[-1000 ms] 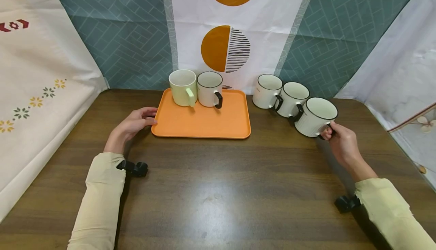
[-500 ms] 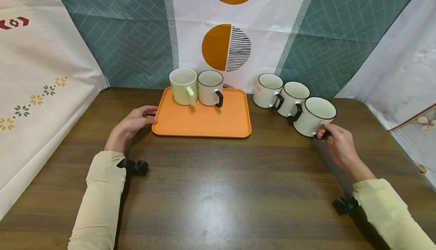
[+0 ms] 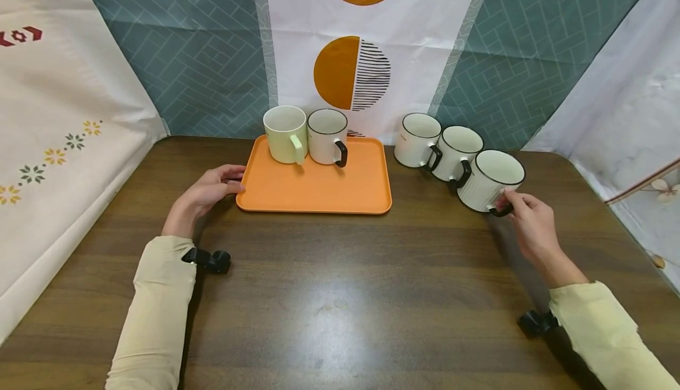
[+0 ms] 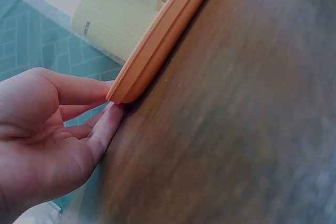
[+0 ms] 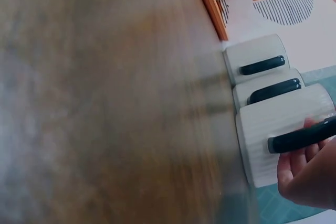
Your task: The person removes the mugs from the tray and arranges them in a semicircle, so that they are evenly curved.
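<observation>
My left hand (image 3: 209, 192) pinches the left rim of an orange tray (image 3: 313, 192); in the left wrist view its thumb and fingers (image 4: 105, 124) meet at the tray's edge. On the tray's back left stand a pale green mug (image 3: 285, 136) and a white black-rimmed mug (image 3: 325, 139). Over at the right, my right hand (image 3: 533, 225) holds a ribbed white mug (image 3: 483, 186) by its black handle (image 5: 302, 139). That mug is upright, close beside a second white mug (image 3: 454, 157). A third white mug (image 3: 414, 142) stands behind, to the left.
Everything stands on a dark brown wooden table (image 3: 329, 272). Behind it hangs a teal and white cloth (image 3: 202, 65) with orange circles. Pale cloths border both sides, the left cloth (image 3: 64, 130) having embroidered flowers.
The right hand has shifted slightly left, and the ribbed white mug with it, toward the other white mugs. The left hand and tray have stayed in place.
</observation>
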The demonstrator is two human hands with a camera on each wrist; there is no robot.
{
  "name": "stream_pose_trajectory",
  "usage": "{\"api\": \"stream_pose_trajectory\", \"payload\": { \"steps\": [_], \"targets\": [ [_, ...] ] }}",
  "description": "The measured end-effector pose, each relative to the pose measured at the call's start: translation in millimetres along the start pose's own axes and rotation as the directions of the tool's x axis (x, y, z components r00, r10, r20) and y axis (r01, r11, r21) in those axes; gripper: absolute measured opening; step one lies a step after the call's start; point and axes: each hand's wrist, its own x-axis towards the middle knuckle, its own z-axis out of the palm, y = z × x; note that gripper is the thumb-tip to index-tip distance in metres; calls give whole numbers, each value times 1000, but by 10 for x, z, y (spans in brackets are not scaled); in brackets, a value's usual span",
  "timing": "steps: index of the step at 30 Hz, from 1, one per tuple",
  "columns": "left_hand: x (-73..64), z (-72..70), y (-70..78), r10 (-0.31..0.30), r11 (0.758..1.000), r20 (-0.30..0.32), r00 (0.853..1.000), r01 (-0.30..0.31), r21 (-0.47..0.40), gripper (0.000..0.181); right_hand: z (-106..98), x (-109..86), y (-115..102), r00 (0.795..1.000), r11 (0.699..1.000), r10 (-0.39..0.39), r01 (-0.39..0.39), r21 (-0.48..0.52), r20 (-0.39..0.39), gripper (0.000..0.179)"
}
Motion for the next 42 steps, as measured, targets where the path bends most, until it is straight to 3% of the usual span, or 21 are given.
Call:
{"api": "stream_pose_trajectory", "payload": {
  "steps": [5, 11, 15, 20, 26, 29, 33, 37, 42],
  "targets": [
    [8, 9, 8, 3, 1000, 5, 1000, -3, -5, 60, -24, -8, -68, 992, 997, -2, 11, 71, -127, 21],
    [12, 10, 12, -5, 1000, 1, 1000, 5, -4, 60, 30, 77, -287, 945, 984, -84, 129, 126, -316, 15],
    [3, 10, 2, -4, 1000, -2, 1000, 4, 6, 60, 114, 125, -457, 931, 971, -160, 209, 118, -329, 13],
    [-7, 11, -11, 4, 1000, 2, 1000, -4, 8, 60, 266, 161, -595, 939, 964, -230, 255, 69, -256, 15],
    [-3, 10, -9, -3, 1000, 5, 1000, 3, -2, 60, 491, 251, -648, 964, 964, -261, 263, 28, -55, 17],
    [2, 11, -9, -7, 1000, 7, 1000, 7, -16, 61, 633, 296, -641, 965, 965, -261, 260, 30, 39, 14],
    [11, 9, -15, -7, 1000, 7, 1000, 7, -25, 61, 876, 340, -625, 966, 973, -229, 231, -3, 124, 12],
    [11, 2, -13, -3, 1000, 3, 1000, 3, -20, 61, 1167, 387, -583, 968, 976, -163, 186, -116, 189, 9],
    [0, 4, -10, -1, 1000, 1, 1000, 1, -10, 60, 1547, 439, -477, 968, 946, -72, 143, -291, 242, 29]
  ]
}}
